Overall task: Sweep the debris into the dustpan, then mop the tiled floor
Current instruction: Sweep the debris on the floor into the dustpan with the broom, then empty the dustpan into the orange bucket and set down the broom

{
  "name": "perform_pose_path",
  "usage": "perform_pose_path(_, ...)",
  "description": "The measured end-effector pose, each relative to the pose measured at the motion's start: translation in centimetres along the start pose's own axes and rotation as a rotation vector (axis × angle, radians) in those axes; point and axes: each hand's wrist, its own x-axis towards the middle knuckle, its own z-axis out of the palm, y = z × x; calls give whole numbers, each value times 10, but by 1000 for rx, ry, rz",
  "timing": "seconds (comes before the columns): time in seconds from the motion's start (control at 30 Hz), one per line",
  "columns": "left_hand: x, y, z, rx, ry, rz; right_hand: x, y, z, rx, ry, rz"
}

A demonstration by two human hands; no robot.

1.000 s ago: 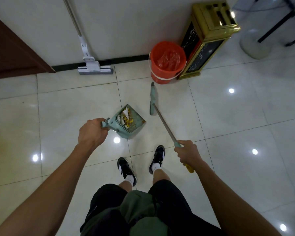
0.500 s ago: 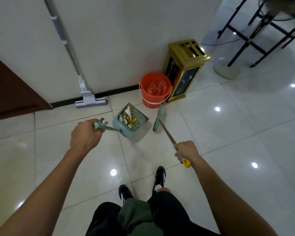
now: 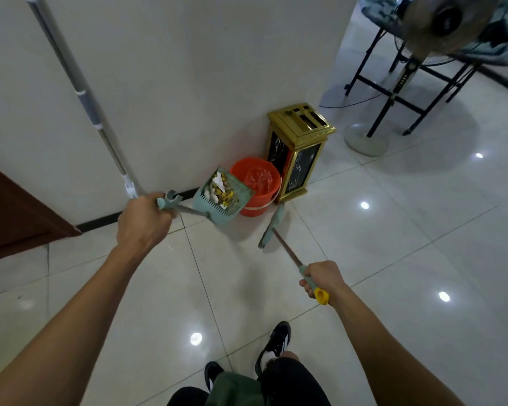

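- The tiled floor (image 3: 379, 259) runs under you to the wall.
- The mop (image 3: 79, 92) leans on that wall, behind your left hand (image 3: 143, 222).
- Your left hand grips the dustpan (image 3: 222, 197) handle; the pan, holding debris (image 3: 222, 190), hangs beyond it beside the orange bucket (image 3: 260, 197).
- Your right hand (image 3: 323, 278) grips the broom (image 3: 276, 227) handle; its head sits ahead, by the bucket.
- No writing is readable.

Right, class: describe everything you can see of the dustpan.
The dustpan looks like pale teal plastic, with a comb-toothed edge and a long handle. The left hand grips the handle end. It is lifted off the floor, tilted, beside the orange bucket, overlapping its rim in view. Inside lie yellow scraps and white paper.
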Motion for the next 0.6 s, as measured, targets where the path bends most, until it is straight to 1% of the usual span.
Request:
perform_pose_path(0.23, 50, 54, 33, 29, -9, 80, 22, -24, -21, 40, -12, 13)
perform_pose_path(0.43, 82, 102, 67, 107, -72, 135, 43, -45, -51, 31, -10, 24)
perform_pose_path(0.6, 98, 125, 96, 200, -98, 211, 48, -45, -74, 30, -15, -39)
